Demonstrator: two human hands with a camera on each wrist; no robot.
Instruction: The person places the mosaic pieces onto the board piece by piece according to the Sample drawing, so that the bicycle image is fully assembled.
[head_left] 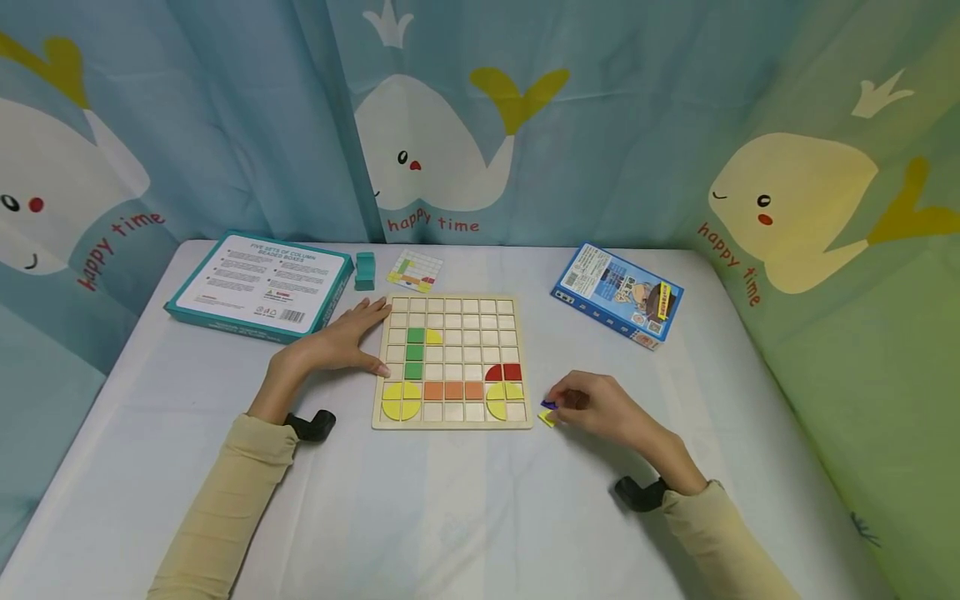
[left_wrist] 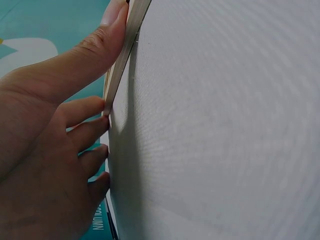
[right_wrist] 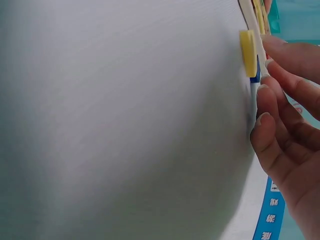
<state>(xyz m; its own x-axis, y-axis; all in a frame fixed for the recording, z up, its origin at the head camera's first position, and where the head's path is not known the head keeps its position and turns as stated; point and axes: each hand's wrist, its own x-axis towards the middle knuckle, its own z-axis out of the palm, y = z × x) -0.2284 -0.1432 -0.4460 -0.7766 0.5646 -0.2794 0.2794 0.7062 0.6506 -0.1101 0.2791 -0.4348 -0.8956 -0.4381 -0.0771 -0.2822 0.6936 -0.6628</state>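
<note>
A wooden grid board (head_left: 453,423) lies mid-table, with green squares (head_left: 414,352), orange squares (head_left: 453,390), red pieces (head_left: 512,372) and yellow quarter-round pieces (head_left: 401,401) in its cells. My left hand (head_left: 337,337) rests along the board's left edge, fingers extended, thumb tip on the rim (left_wrist: 120,70). Right of the board's lower corner, my right hand (head_left: 596,407) is at a yellow piece (right_wrist: 247,53) and a dark blue-purple piece (right_wrist: 256,72). Its fingers bend loosely; in the right wrist view a gap shows between thumb and forefinger, with no piece visible there.
A small pattern card (head_left: 415,271) and a teal block-like holder (head_left: 365,272) lie behind the board. A teal flat box (head_left: 258,287) is at the back left, a blue box (head_left: 618,294) at the back right. Whale-printed curtains (head_left: 637,125) enclose the table.
</note>
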